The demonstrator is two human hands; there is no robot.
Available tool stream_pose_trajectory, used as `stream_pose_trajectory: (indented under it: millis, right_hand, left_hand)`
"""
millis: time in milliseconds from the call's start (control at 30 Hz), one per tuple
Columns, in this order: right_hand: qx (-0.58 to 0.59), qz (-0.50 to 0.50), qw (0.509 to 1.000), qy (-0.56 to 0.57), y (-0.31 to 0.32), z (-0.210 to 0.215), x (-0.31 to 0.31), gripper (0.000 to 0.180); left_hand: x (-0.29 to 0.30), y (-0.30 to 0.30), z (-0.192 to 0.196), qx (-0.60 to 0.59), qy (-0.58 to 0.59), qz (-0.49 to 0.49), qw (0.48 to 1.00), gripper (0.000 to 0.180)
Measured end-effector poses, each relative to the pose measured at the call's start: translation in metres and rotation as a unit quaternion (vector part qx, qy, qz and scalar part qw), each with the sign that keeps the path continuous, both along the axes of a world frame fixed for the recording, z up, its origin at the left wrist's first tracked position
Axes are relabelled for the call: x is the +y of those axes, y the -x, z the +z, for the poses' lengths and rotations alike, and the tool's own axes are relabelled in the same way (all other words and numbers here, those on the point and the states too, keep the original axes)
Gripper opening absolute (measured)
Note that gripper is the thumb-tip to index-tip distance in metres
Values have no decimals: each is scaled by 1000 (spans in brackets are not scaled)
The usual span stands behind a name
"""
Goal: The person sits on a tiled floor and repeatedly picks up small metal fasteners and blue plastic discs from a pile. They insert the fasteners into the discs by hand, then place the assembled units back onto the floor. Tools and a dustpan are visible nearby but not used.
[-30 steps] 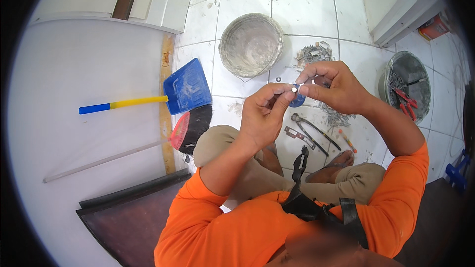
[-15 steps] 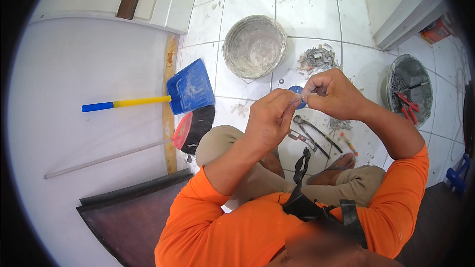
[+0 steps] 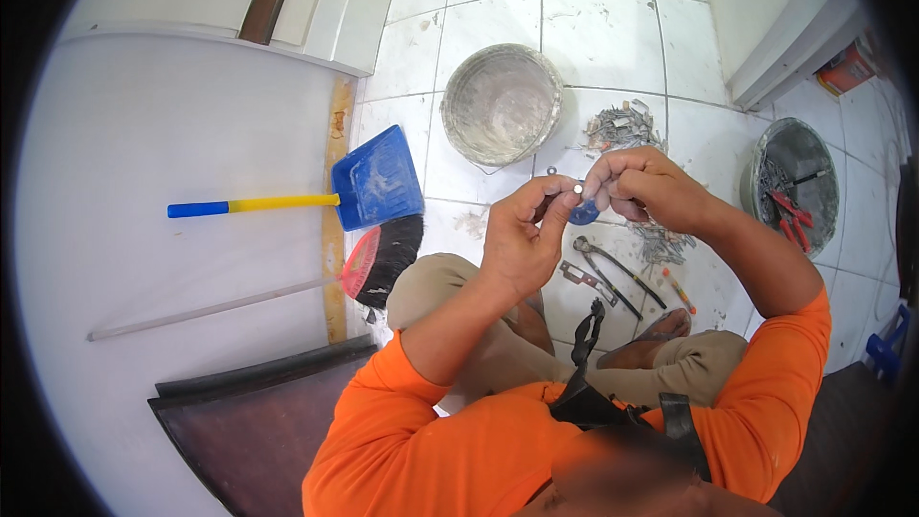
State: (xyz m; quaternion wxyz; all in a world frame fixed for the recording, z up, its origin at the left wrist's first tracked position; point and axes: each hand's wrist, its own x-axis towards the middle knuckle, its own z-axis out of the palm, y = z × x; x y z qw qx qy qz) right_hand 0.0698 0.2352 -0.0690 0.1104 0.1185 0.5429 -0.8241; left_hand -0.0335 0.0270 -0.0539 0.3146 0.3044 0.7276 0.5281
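Above the tiled floor, my left hand pinches a small white round-ended piece between thumb and forefinger. My right hand is beside it with bent fingers, its tips close to the piece; whatever they hold is hidden. A blue round object lies below the fingertips, partly covered by them. Toward me on the floor are pincers with dark handles, a flat metal plate with cut-outs, and an orange-and-yellow stick-like item. Heaps of small grey pieces lie beyond and below my right hand.
A dusty bucket stands ahead. Another bucket at right holds red-handled tools and small metal pieces. A blue dustpan and a broom are at left, near the white wall. A dark panel lies lower left.
My hands have drawn slightly apart, and the white piece now shows at my left fingertips. My right fingers have curled downward. The view has shifted, so the floor things appear slightly lower.
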Motion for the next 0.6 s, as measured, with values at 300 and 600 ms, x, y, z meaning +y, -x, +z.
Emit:
stream_pose_trajectory:
  millis: [300,600]
  right_hand:
    - [58,-91,994,20,-1,-15,0,28]
    - [50,-128,989,-45,-6,-2,4,39]
  left_hand:
    - [0,0,0,-58,-45,-18,997,16]
    - [2,-2,6,-62,-52,-13,997,20]
